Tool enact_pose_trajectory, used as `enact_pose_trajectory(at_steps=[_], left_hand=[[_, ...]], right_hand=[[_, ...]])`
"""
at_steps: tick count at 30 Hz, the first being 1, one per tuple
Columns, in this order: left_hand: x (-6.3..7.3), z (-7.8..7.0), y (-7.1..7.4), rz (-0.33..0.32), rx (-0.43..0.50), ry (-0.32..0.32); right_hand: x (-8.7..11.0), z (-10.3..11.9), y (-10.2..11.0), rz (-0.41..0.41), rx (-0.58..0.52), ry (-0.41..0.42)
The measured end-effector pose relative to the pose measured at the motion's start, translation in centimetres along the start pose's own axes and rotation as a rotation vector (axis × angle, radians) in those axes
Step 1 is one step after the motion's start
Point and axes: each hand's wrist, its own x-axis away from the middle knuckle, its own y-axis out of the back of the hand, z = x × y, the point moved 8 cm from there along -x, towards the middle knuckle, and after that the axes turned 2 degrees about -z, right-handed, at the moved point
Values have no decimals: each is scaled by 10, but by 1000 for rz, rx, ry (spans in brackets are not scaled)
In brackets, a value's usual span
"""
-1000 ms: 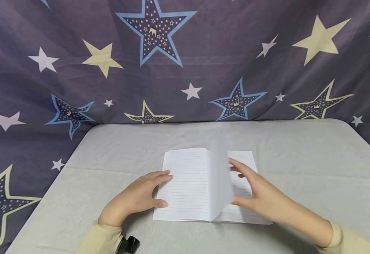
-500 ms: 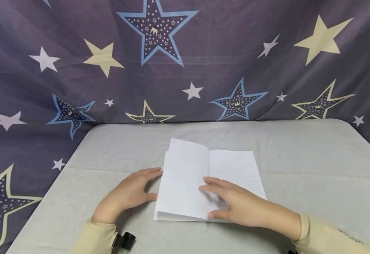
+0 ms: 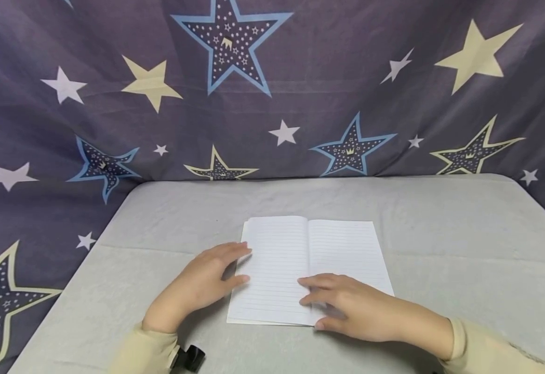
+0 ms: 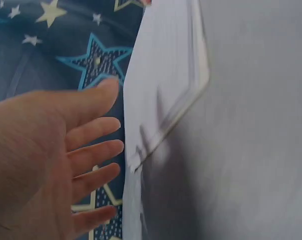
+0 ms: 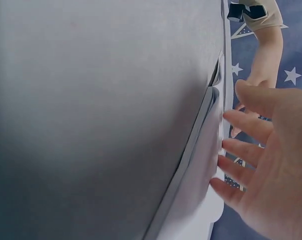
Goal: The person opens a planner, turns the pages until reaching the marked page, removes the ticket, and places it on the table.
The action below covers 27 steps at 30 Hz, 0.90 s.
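A lined notebook (image 3: 277, 270) lies spread at its middle on the table, both visible pages white with ruled lines. My left hand (image 3: 202, 280) is at the left page's outer edge, fingers extended and thumb apart, gripping nothing. In the left wrist view, its fingers (image 4: 98, 150) are spread beside the notebook (image 4: 161, 75). Over the lower part of the right page is my right hand (image 3: 356, 306), its fingertips reaching the centre fold. The right wrist view shows that hand (image 5: 261, 145) with relaxed fingers close over the paper and nothing between them.
Pale grey cloth covers the table (image 3: 450, 228). Behind it hangs a dark curtain (image 3: 328, 62) printed with stars. A small black device (image 3: 190, 358) is strapped at the left sleeve.
A page held upright by the right hand has turned over to the left and now lies flat. The right hand moved left to the fold; the left hand shifted slightly off the page and back.
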Motion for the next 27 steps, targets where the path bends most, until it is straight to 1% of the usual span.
enact_pose_trajectory(at_steps=[3,5,8,12,17,23,25,27], left_hand=[[1,-7,-10,78,10,-11],[1,-9,-14,107,13,-20],[1,-11,-17,116,14,-35],[1,-11,-17,117,13,-34],[1,-8,-19,123,25,-12],[2,-7,-19,138,51,19],[2,-8,-19,138,51,18],[2,-8,-18,136,47,14]], right_hand=[[6,2,2,-19,-22,38],[11,3,4,-39,-34,62],[22,2,9,-90,-35,89],[37,-8,17,-165,-15,86],[55,-34,25,-217,27,17],[72,-63,27,-203,93,-138],[75,-69,26,-202,99,-164],[78,-72,26,-212,101,-166]])
